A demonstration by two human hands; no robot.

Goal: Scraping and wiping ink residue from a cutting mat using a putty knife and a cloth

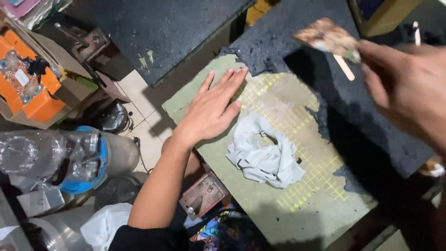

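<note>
The brush (pixel 331 38), its flat bristle head stained brown, sits pinched in my right hand (pixel 404 88), raised above the black padded surface (pixel 371 135) at the far right. It is blurred, so I could easily fling drips or swipe wide of the mark. Nearer me, the crumpled grey cloth (pixel 265 155) lies on the green gridded mat (pixel 278 204), just beside my left hand (pixel 213 109), which is spread flat, fingers together, pressing the mat's far-left part. If that palm lifts, I judge the mat may slide. The brush is well apart from my left hand.
</note>
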